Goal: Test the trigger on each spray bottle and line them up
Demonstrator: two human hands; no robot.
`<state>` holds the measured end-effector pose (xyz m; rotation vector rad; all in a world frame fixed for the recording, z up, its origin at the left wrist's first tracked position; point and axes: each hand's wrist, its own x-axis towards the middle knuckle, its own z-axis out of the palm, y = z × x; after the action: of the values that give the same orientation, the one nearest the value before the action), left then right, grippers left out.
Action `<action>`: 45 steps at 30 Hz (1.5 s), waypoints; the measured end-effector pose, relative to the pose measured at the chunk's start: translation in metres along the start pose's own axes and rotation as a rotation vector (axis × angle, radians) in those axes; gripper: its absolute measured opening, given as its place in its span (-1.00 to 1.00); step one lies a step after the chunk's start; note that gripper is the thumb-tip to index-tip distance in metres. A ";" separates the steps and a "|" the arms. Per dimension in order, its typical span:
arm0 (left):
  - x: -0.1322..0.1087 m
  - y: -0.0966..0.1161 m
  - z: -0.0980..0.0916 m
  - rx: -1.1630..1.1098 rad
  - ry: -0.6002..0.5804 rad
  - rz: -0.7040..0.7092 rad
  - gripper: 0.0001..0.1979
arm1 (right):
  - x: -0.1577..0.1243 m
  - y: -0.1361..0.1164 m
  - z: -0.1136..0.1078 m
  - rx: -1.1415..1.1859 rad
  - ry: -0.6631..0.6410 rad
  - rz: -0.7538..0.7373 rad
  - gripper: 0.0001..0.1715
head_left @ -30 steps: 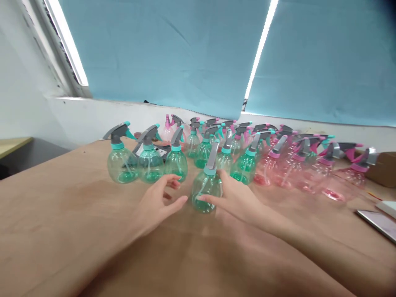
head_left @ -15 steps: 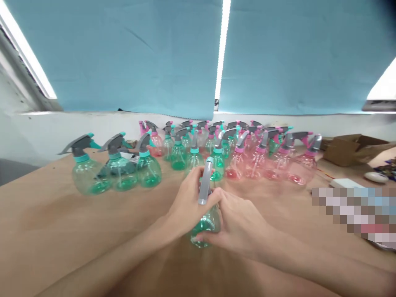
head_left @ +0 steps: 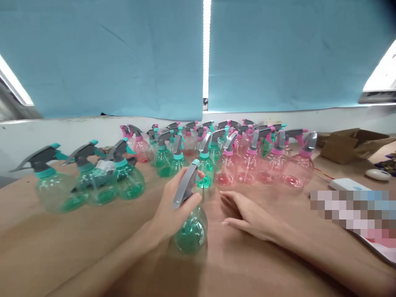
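My left hand wraps round the neck of a green spray bottle at the front middle of the table. The bottle's grey spray head rises above the hand, and its round, see-through body hangs below. To the right of the bottle, apart from it, my right hand holds nothing; its fingers are apart. Just beyond the left hand stands another green spray bottle. A pink spray bottle is the nearest one beyond my right hand.
Three green spray bottles stand on the left. Several green and pink bottles fill the back, with a pink one at their right end. Farther right are an open cardboard box, a white mouse and a white box.
My right hand has let go of the green spray bottle and moved off to the right. The left hand keeps the bottle, now slightly left and tilted. The view has shifted too.
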<state>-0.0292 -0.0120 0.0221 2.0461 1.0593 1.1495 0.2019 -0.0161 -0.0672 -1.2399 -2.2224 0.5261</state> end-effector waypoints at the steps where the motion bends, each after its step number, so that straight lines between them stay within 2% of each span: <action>1: 0.001 -0.001 -0.003 0.011 0.004 -0.013 -0.71 | 0.002 0.005 0.001 -0.014 -0.009 -0.004 -0.31; 7: 0.005 -0.004 -0.007 -0.021 -0.014 -0.018 -0.71 | 0.007 0.006 0.003 -0.073 -0.053 -0.078 -0.44; 14: 0.004 -0.006 -0.008 -0.035 -0.030 -0.030 -0.92 | 0.005 0.008 0.004 -0.050 -0.055 -0.055 -0.41; 21: 0.002 -0.009 -0.003 -0.021 -0.008 -0.001 -0.71 | 0.002 0.011 0.005 -0.049 -0.030 -0.025 -0.42; 26: 0.002 -0.008 0.004 0.014 0.047 -0.067 -0.64 | -0.001 0.013 0.006 -0.034 -0.002 0.012 -0.39; 36: 0.004 -0.007 0.003 -0.015 -0.003 -0.051 -0.61 | 0.000 0.013 0.003 -0.083 -0.077 -0.020 -0.40; 45: 0.004 -0.005 0.003 -0.044 -0.009 -0.048 -0.62 | -0.001 0.015 0.004 -0.081 -0.073 -0.023 -0.37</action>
<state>-0.0271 -0.0060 0.0192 1.9795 1.0647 1.1286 0.2100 -0.0093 -0.0791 -1.2526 -2.3374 0.4840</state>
